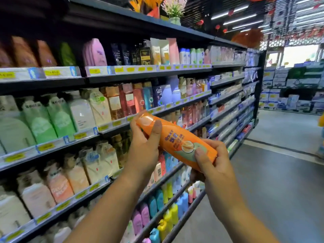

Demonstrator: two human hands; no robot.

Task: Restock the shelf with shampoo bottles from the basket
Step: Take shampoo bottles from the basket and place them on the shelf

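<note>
An orange shampoo bottle (175, 140) lies tilted in the air in front of the shelves, cap end up-left. My left hand (144, 148) grips the cap end, thumb across the front. My right hand (213, 163) holds the bottom end, thumb pressed on the label. The bottle hovers before the middle shelf (122, 122), level with its row of orange and red bottles (126, 100). The basket is out of sight.
Dark multi-tier shelving (149, 71) full of bottles runs from the left into the distance. The grey aisle floor (273, 181) opens to the right. Stacked boxed goods (289, 95) stand at the far end. Plants (174, 7) sit on top of the unit.
</note>
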